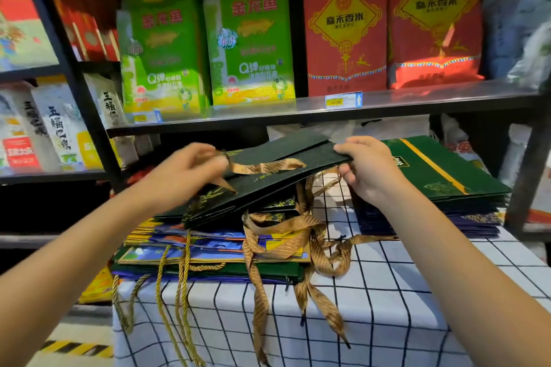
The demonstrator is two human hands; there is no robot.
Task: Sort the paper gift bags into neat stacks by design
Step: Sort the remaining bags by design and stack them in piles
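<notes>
Left hand (190,167) was motion-blurred; lifted bag (277,170) hid the pile (208,244) tops; right fingers (347,171) curled under bag edge, tips unseen.

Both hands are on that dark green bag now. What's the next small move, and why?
Probably lift the dark green bag clear and carry it right onto the green stack: both the left hand and right hand grip it, and its ribbon handles hang loose.

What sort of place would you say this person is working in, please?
Most likely a shop. Black metal shelving carries green rice bags and red rice bags, a yellow price tag is clipped to the shelf edge, and flat paper gift bags are stacked on a checked tablecloth.
</notes>
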